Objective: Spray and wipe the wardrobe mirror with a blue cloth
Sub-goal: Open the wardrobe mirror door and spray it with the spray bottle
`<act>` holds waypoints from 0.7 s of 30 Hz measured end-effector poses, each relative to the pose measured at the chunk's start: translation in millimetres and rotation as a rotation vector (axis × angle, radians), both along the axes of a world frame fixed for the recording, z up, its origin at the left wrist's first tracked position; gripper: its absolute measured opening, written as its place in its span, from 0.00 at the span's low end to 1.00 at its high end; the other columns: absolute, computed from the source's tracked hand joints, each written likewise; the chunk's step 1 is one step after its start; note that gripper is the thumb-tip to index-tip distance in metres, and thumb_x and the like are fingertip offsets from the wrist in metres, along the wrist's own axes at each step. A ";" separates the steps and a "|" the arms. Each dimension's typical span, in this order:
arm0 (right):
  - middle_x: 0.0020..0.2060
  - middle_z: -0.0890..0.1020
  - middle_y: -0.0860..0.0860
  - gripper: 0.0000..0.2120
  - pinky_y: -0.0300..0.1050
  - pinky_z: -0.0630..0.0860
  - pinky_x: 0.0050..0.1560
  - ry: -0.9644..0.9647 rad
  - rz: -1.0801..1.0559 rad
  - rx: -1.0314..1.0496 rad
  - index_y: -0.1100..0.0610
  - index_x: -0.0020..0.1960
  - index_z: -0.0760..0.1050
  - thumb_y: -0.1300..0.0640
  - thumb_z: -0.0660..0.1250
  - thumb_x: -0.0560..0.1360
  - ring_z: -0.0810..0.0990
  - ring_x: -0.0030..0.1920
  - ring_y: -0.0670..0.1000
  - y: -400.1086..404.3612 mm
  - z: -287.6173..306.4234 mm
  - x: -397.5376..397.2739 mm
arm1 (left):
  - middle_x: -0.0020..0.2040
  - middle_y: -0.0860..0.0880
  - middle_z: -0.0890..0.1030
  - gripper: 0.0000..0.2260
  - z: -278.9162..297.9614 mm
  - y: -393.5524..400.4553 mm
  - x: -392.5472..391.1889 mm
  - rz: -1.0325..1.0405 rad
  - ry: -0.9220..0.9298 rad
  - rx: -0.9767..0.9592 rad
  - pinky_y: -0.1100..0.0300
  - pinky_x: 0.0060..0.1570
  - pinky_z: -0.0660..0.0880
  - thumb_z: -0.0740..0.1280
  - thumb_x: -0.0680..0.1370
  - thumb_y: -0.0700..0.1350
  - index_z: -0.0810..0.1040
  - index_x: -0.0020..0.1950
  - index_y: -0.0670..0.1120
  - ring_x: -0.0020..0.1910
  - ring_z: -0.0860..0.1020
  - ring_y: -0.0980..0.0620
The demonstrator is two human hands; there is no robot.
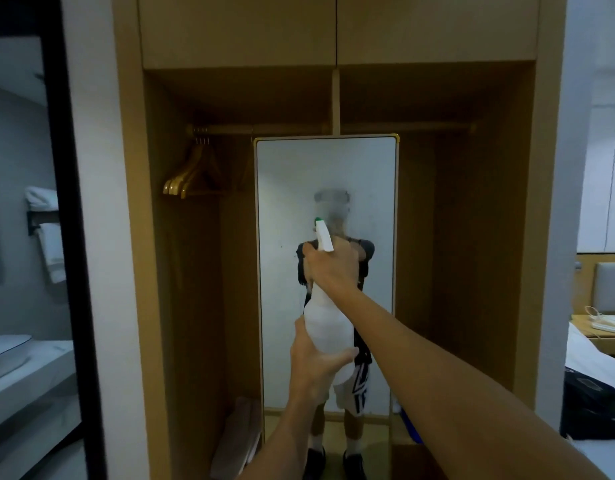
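Far left: a bathroom behind a dark-framed glass door (58, 202), with folded white towels (48, 233) on a wall rack. Within the open light-brown wooden wardrobe (132, 237), a bunch of golden-brown wooden coat hangers (190, 171) hangs at the left end of the wooden rail (281, 129). Centre: the tall gold-framed rectangular mirror (285, 188) stands upright in the wardrobe, a patch of misted spray showing on its glass above the nozzle. The left hand (314, 362) cups the lower body of the translucent white plastic spray bottle (328, 323) from below, fingers wrapped around it. The right hand (332, 266) is closed around the bottle's neck at the trigger, the green-tipped white nozzle (319, 223) aimed at the mirror glass. A scrap of blue material (411, 427) shows low beside the mirror's right edge; whether it is the cloth cannot be told. Far right: a bed with white linen (590, 355) and a wooden bedside table (600, 336).
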State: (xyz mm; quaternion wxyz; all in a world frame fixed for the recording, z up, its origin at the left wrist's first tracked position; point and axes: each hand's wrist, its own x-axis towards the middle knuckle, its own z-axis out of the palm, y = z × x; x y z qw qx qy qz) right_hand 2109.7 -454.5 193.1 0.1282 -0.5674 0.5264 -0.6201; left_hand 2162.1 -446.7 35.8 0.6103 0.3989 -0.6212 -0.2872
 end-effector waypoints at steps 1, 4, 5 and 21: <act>0.38 0.81 0.53 0.11 0.42 0.72 0.34 0.010 -0.018 0.009 0.60 0.45 0.77 0.51 0.67 0.75 0.79 0.38 0.50 -0.2 -1.7 2.6 | 0.58 0.54 0.76 0.42 -1.8 -0.3 2.9 0.002 -0.001 0.001 0.68 0.46 0.77 0.83 0.60 0.51 0.65 0.67 0.53 0.57 0.77 0.55; 0.37 0.80 0.52 0.08 0.44 0.77 0.39 -0.031 -0.001 -0.004 0.58 0.44 0.76 0.53 0.68 0.75 0.78 0.38 0.49 2.4 -3.9 9.0 | 0.59 0.54 0.76 0.42 -4.1 -0.1 11.9 0.011 -0.015 0.017 0.66 0.49 0.77 0.83 0.59 0.53 0.65 0.68 0.54 0.58 0.76 0.55; 0.36 0.80 0.52 0.07 0.45 0.77 0.39 -0.045 0.027 -0.014 0.58 0.43 0.75 0.54 0.68 0.74 0.78 0.37 0.49 2.3 -3.9 10.7 | 0.59 0.54 0.75 0.42 -4.4 0.0 14.9 0.015 -0.020 0.020 0.67 0.48 0.76 0.83 0.59 0.53 0.64 0.68 0.54 0.57 0.76 0.56; 0.41 0.77 0.51 0.17 0.41 0.73 0.37 -0.005 0.152 0.118 0.59 0.54 0.73 0.49 0.72 0.73 0.75 0.37 0.47 -6.0 -22.3 33.8 | 0.58 0.57 0.75 0.40 -20.6 15.1 30.5 0.045 0.030 0.038 0.78 0.42 0.72 0.83 0.62 0.48 0.65 0.67 0.56 0.54 0.75 0.63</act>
